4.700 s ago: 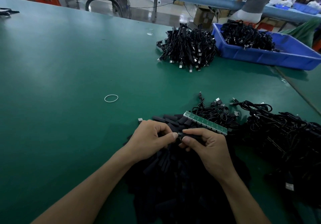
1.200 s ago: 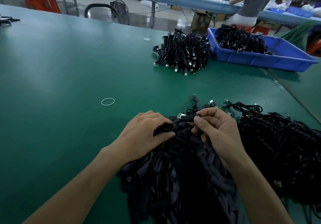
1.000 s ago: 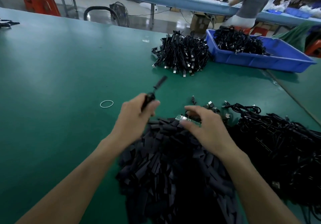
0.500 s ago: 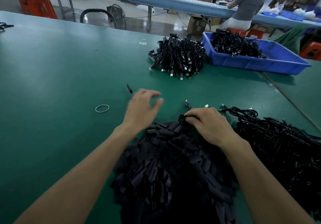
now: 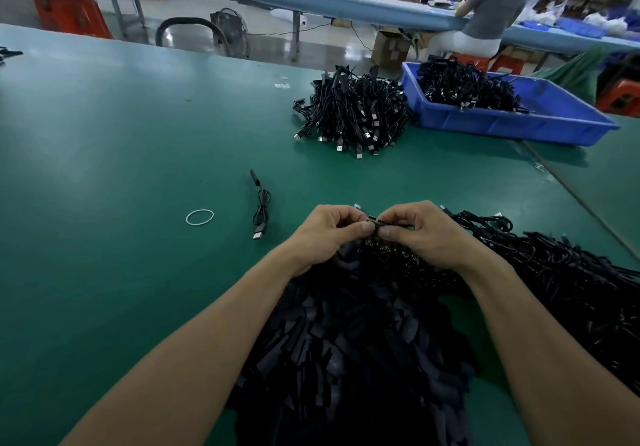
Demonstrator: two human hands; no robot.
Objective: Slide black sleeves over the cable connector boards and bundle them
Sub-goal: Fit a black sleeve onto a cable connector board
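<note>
Black sleeves (image 5: 363, 341) lay heaped below while my left hand (image 5: 329, 234) and right hand (image 5: 427, 234) both pinched one connector board (image 5: 389, 223) just above them, and I feared a slipping thumb would lose it among them

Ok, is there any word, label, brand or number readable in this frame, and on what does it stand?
No text here can be read.
Cardboard box on the floor beyond the table: any print is too blurred to read.
Connector board strip, pinched between left hand and right hand: any markings are too small to read.
Blue bin: no label shows on its wall.
</note>
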